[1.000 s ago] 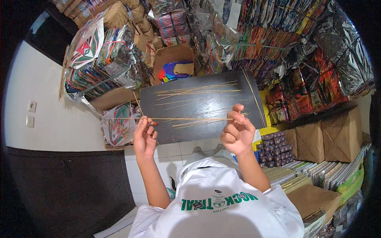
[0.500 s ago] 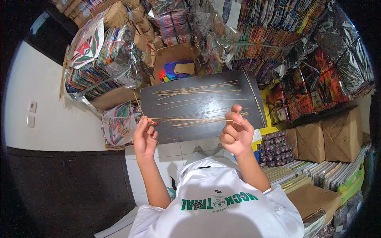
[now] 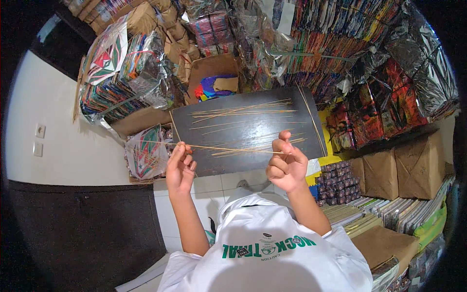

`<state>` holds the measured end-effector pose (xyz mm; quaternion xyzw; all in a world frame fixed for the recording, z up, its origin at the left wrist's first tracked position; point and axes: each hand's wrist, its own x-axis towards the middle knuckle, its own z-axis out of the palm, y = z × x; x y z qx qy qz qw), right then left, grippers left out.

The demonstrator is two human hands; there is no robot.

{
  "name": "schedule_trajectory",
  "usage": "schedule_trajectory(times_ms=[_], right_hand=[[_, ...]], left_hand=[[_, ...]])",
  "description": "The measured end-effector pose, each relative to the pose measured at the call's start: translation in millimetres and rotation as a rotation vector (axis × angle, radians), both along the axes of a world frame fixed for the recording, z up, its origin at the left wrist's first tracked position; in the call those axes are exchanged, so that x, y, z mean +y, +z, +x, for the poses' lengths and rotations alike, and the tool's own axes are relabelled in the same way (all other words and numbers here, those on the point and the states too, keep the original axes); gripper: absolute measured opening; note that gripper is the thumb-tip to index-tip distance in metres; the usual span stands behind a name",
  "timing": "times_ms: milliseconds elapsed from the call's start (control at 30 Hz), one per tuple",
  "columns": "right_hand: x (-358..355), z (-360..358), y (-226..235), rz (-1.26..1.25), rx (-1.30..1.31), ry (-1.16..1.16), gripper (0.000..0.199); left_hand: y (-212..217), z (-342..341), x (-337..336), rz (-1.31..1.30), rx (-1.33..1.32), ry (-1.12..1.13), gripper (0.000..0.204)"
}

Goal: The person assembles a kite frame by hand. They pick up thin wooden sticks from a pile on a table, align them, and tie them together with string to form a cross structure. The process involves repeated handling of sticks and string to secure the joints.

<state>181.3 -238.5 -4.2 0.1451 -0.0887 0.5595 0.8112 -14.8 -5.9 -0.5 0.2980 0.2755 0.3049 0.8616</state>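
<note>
Fingers of the left hand (image 3: 180, 175) and right hand (image 3: 288, 170) pinch one thin stick (image 3: 224, 148), spanning them above the dark table (image 3: 204, 168). Loose sticks (image 3: 228, 113) lie there; beyond, a cardboard box (image 3: 214, 63).

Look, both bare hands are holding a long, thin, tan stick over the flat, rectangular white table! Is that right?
Not quite: the flat, rectangular table is black, not white, as the head view shows. The bare left hand and bare right hand do hold the long, thin, tan stick over it.
</note>
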Motion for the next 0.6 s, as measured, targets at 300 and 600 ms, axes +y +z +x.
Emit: schedule_trajectory(times_ms=[300,600], right_hand=[[7,-5,1,-0.218,-0.088,0.086,0.020],[25,-6,2,-0.446,-0.313,0.089,0.017]], left_hand=[[6,15,-11,0.015,0.083,-0.128,0.016],[15,44,-44,0.040,0.146,-0.365,0.016]])
